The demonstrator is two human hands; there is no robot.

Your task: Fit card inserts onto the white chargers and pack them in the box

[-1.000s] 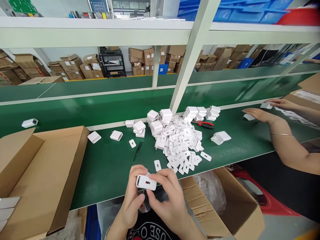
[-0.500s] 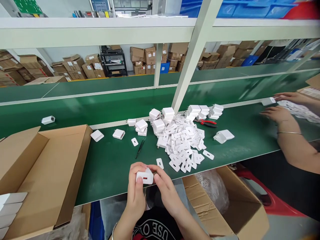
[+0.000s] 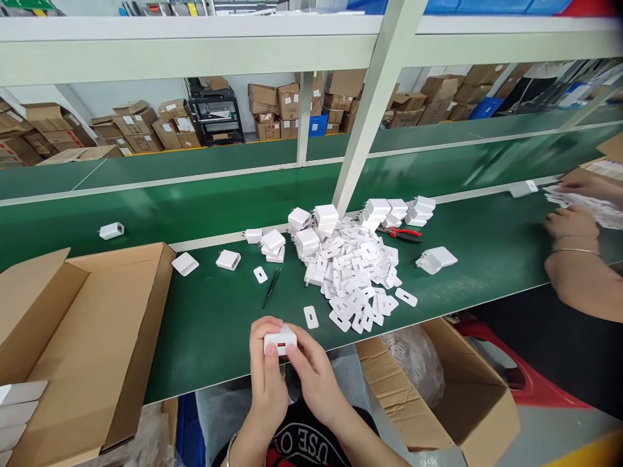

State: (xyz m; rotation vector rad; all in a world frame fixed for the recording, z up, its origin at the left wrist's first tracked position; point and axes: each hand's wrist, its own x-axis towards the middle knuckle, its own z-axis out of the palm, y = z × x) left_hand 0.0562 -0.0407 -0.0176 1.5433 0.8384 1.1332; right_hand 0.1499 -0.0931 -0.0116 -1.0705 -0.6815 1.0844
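Down at six o'clock, just over the near edge of the green worktop [image 3: 219,337], both hands pinch one small white plastic charger block with a red-lined port [image 3: 280,340]. The left hand [image 3: 267,370] wraps its fingers over the block's left side and top, and the right hand [image 3: 311,376] presses thumb and fingertips against its right side and front, so the block sits clamped between them with the port facing the camera. At twelve o'clock from the hands lies a heap of flat white plastic cover plates [image 3: 357,279], with a cluster of white charger bodies [image 3: 311,230] stacked along its far side. A single white cover plate [image 3: 310,316] lies just beyond the hands at one o'clock. Thin black tweezers [image 3: 271,288] rest at eleven o'clock, near another loose plate. Red-handled pliers [image 3: 402,232] lie at the far right of the heap. An open brown cardboard box [image 3: 97,337] sits at nine o'clock, overlapping the worktop's left end. At three o'clock, well apart, another person's hand [image 3: 572,224] with a thin bracelet rests on the worktop.
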